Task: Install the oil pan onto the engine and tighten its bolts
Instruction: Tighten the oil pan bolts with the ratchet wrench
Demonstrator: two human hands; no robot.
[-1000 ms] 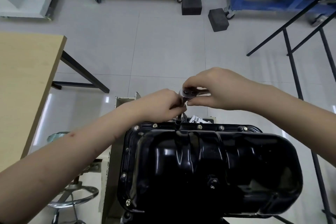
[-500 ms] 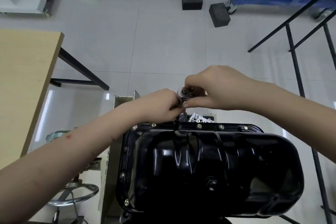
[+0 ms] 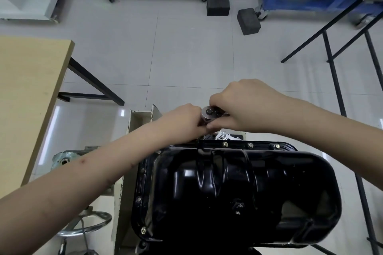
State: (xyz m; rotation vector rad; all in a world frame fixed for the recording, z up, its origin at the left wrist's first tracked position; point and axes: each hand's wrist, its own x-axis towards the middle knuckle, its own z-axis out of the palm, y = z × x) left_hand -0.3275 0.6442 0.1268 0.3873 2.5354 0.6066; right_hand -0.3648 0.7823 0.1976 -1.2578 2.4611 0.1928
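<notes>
Gripping the shaft under the round silver steel ratchet head (image 3: 209, 114), the left hand (image 3: 186, 121) steadies it; the right hand (image 3: 242, 105) curls round its handle, over the far flange. The glossy black pressed-steel oil pan (image 3: 238, 188) sits on the engine: probably stiff, slick, best held by its bolted rim.

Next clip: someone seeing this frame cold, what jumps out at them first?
The glossy black oil pan fills the lower middle, with bolts seated along its far flange. Just beyond that edge, the left hand and right hand meet around a silver ratchet head. A wooden table sits at the left.
</notes>
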